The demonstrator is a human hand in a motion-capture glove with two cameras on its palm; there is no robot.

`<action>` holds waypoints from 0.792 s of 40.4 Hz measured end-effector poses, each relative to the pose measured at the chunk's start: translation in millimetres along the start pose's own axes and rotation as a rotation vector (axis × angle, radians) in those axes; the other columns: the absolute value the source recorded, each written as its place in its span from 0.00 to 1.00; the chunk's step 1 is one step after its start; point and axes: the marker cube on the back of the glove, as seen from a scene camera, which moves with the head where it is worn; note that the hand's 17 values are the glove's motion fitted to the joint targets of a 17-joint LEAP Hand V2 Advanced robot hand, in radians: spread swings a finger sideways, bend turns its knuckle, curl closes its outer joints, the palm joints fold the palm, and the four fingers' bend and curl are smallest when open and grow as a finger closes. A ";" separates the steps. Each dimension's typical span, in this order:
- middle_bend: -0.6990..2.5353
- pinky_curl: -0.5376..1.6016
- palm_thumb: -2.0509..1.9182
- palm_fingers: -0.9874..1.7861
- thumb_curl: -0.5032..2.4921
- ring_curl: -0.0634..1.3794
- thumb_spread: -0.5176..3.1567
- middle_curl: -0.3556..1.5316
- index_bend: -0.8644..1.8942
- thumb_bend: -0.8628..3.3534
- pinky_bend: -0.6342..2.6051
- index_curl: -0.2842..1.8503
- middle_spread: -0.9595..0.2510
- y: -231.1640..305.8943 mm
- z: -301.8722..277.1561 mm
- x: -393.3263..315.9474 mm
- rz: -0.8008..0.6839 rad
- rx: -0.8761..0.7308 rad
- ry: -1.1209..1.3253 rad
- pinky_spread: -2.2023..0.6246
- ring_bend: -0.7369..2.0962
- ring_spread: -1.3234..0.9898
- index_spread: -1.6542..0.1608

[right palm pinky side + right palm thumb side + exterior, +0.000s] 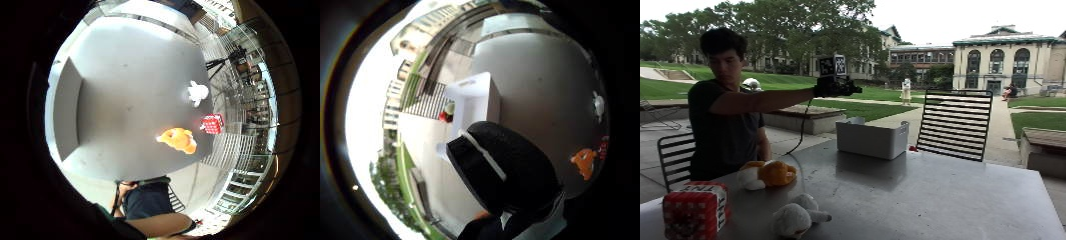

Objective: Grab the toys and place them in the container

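Gloved hands [833, 87] raised above container [871, 137], grip state unclear; 3 toys on table [933, 200].

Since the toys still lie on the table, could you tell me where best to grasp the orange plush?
Probably the orange plush's rounded body, from above: it lies low on the table, apart from the white plush and red block. The right hand is raised above the table.

right hand [834, 87] | gloved, arm outstretched at shoulder height, raised above the container [872, 137] | holding nothing, fingers unclear
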 end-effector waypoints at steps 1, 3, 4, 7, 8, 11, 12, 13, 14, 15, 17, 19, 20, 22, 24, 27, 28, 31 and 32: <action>0.28 0.29 0.49 0.40 0.16 0.05 0.26 0.21 0.38 0.19 0.31 0.15 0.77 -0.6 0.0 1.7 -0.003 0.000 0.000 0.77 0.31 0.53 0.86; 0.28 0.30 0.49 0.39 0.17 0.05 0.29 0.22 0.38 0.19 0.32 0.17 0.77 -2.4 -0.1 6.9 -0.009 0.002 0.000 0.76 0.31 0.52 0.85; 0.28 0.31 0.49 0.39 0.17 0.06 0.31 0.23 0.38 0.19 0.32 0.17 0.77 -3.2 -0.3 9.3 -0.011 0.005 0.002 0.76 0.32 0.52 0.84; 0.29 0.32 0.49 0.38 0.17 0.07 0.35 0.24 0.38 0.19 0.33 0.19 0.76 -4.7 -1.4 14.1 -0.010 0.014 0.008 0.76 0.32 0.50 0.83; 0.29 0.32 0.49 0.38 0.17 0.07 0.36 0.25 0.38 0.19 0.33 0.19 0.76 -4.4 -2.0 14.2 -0.011 0.014 0.009 0.76 0.32 0.50 0.83; 0.29 0.33 0.49 0.37 0.17 0.08 0.39 0.26 0.39 0.19 0.33 0.20 0.76 -3.7 -3.8 14.5 -0.014 0.015 0.005 0.76 0.32 0.49 0.82; 0.29 0.33 0.49 0.37 0.17 0.08 0.40 0.26 0.38 0.19 0.33 0.21 0.75 -3.8 -4.4 15.2 -0.014 0.016 0.003 0.75 0.32 0.49 0.81; 0.29 0.34 0.49 0.37 0.17 0.08 0.40 0.27 0.38 0.19 0.33 0.21 0.76 -4.3 -5.0 16.5 -0.013 0.018 0.004 0.75 0.32 0.49 0.81; 0.29 0.34 0.49 0.37 0.17 0.08 0.41 0.27 0.38 0.19 0.34 0.21 0.75 -5.1 -5.4 18.5 -0.012 0.021 0.006 0.75 0.32 0.49 0.81; 0.29 0.34 0.49 0.37 0.17 0.09 0.41 0.27 0.38 0.19 0.34 0.22 0.75 -5.8 -5.9 20.8 -0.011 0.024 0.011 0.76 0.32 0.49 0.81; 0.29 0.35 0.49 0.36 0.18 0.09 0.42 0.28 0.38 0.19 0.34 0.22 0.75 -5.2 -7.3 23.4 -0.011 0.029 0.023 0.76 0.32 0.48 0.81; 0.29 0.35 0.48 0.36 0.18 0.10 0.43 0.29 0.38 0.19 0.34 0.23 0.76 -0.1 -10.1 23.1 -0.016 0.028 0.034 0.76 0.32 0.48 0.80; 0.29 0.35 0.49 0.36 0.18 0.10 0.43 0.29 0.39 0.19 0.34 0.24 0.76 3.9 -12.0 22.3 -0.019 0.025 0.039 0.76 0.32 0.48 0.80; 0.29 0.36 0.49 0.36 0.18 0.10 0.43 0.30 0.39 0.19 0.34 0.24 0.76 13.8 -16.7 20.7 -0.022 0.016 0.050 0.76 0.32 0.48 0.80; 0.29 0.36 0.48 0.35 0.18 0.11 0.43 0.30 0.39 0.18 0.34 0.25 0.76 24.5 -21.9 21.1 -0.023 0.003 0.062 0.76 0.32 0.48 0.80; 0.28 0.36 0.48 0.35 0.18 0.11 0.43 0.31 0.39 0.18 0.34 0.26 0.76 40.1 -28.6 31.0 -0.031 -0.011 0.079 0.76 0.32 0.48 0.80; 0.28 0.36 0.48 0.35 0.18 0.11 0.43 0.31 0.39 0.18 0.34 0.26 0.76 44.7 -30.0 38.6 -0.037 -0.012 0.083 0.76 0.32 0.48 0.80; 0.28 0.37 0.48 0.35 0.19 0.12 0.42 0.32 0.39 0.18 0.34 0.27 0.77 61.3 -30.5 66.6 -0.045 -0.002 0.097 0.76 0.32 0.48 0.80; 0.28 0.37 0.48 0.35 0.19 0.12 0.42 0.32 0.39 0.18 0.34 0.27 0.77 68.4 -29.2 75.4 -0.042 0.003 0.099 0.76 0.32 0.48 0.81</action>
